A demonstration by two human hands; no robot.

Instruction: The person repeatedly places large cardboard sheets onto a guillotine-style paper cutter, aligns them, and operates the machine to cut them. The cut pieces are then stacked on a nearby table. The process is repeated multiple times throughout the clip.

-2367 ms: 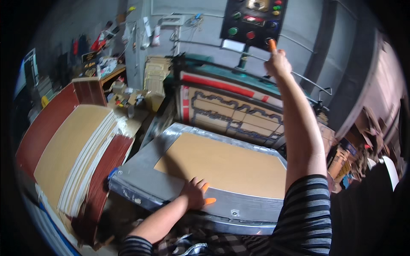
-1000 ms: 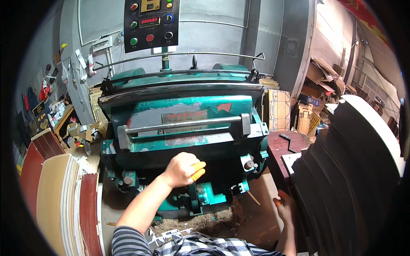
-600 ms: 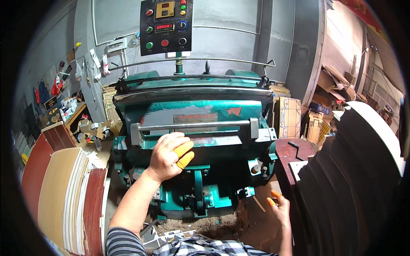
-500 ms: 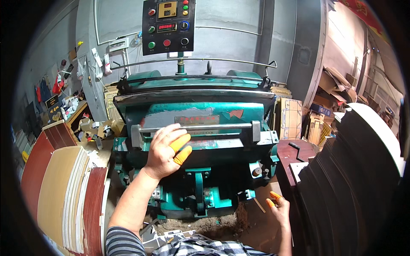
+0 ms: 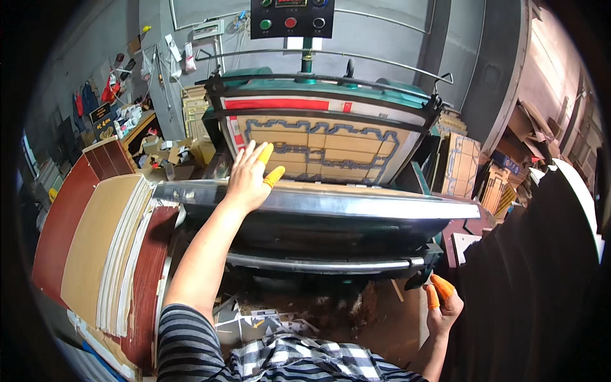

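Left hand (image 5: pixel 247 179) is what we see lying open and flat, orange-capped fingers spread, on the near edge of the metal platen (image 5: pixel 356 202), whose long axis runs left to right across us; the brown sheet (image 5: pixel 331 186) lies on it just past the fingertips. Right hand (image 5: pixel 443 311) hangs low and well apart, fingers loosely curled and seemingly empty, though the view there is dim. We note the left is far nearer.

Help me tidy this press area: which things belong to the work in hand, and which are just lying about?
In use: left hand on metal platen; cutting die board; cardboard sheet stack; right hand.
Lying about: scraps on floor; bench clutter.
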